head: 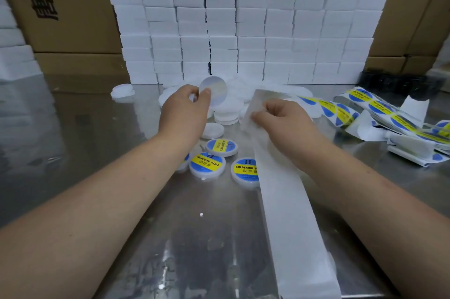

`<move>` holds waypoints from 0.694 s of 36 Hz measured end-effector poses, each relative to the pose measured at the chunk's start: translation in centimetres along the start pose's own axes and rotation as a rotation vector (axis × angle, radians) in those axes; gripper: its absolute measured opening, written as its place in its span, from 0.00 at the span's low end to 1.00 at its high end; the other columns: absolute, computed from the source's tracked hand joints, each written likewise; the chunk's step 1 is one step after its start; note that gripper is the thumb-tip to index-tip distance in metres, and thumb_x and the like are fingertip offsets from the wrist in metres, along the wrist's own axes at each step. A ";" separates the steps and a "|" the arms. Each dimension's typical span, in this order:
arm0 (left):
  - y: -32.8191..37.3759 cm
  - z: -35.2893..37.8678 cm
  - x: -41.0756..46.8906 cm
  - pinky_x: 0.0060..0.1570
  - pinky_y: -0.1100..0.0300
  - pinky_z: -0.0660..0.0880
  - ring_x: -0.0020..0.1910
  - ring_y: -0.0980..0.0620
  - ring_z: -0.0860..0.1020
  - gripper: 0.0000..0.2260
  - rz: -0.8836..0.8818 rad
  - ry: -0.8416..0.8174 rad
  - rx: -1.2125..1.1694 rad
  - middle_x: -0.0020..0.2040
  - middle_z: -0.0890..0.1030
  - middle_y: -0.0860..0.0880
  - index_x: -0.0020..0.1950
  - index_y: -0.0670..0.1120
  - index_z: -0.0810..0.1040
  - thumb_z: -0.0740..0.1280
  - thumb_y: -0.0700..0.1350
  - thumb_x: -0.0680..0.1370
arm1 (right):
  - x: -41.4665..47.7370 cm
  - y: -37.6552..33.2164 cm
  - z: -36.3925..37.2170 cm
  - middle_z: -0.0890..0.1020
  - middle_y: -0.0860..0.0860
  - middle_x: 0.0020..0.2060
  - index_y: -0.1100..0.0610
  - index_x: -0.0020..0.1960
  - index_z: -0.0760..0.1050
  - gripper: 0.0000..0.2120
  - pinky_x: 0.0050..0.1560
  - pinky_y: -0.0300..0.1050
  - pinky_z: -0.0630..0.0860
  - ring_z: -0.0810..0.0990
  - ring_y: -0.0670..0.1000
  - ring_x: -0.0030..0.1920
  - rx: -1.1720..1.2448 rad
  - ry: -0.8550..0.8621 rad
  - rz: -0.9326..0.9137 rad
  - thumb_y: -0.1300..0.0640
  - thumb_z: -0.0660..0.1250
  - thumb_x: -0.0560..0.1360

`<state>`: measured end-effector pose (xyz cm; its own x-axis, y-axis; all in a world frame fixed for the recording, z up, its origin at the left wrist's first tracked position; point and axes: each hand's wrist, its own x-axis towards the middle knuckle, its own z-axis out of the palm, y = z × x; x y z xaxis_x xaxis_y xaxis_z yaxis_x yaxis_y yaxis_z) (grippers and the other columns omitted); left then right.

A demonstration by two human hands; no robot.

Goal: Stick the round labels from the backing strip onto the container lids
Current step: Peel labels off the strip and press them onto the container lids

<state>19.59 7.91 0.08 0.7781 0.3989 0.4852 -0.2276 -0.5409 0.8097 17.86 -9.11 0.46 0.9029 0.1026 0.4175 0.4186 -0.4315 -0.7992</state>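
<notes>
Pinching a round label [214,87], the left grip [184,111] is hovering beyond three labelled lids [207,165]; the right grip [280,119] is clasping the backing strip [288,213] beside them.

Labelled lids [220,161] on table [73,128], box stack [246,28] behind, label strip [379,113] right

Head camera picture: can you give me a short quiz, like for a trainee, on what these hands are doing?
1. True or false: the left hand pinches a pale round label.
2. Which hand grips the long white paper backing strip? A left, B the right hand.
3. Fill in: the white round lids with blue-and-yellow labels read "SOLDERING ____".
Key: 1 true; 2 B; 3 PASTE.
</notes>
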 end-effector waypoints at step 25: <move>1.1 -0.2 -1.6 0.40 0.60 0.64 0.41 0.54 0.71 0.09 0.167 -0.026 0.076 0.45 0.75 0.52 0.42 0.53 0.72 0.62 0.58 0.75 | -0.1 -0.6 -0.6 0.81 0.45 0.40 0.49 0.44 0.79 0.16 0.40 0.39 0.70 0.74 0.41 0.35 -0.183 0.132 -0.072 0.65 0.56 0.72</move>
<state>18.01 6.81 0.24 0.7480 0.2803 0.6016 -0.3111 -0.6527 0.6908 17.46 -9.36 1.15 0.8453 0.0260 0.5336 0.4462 -0.5836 -0.6784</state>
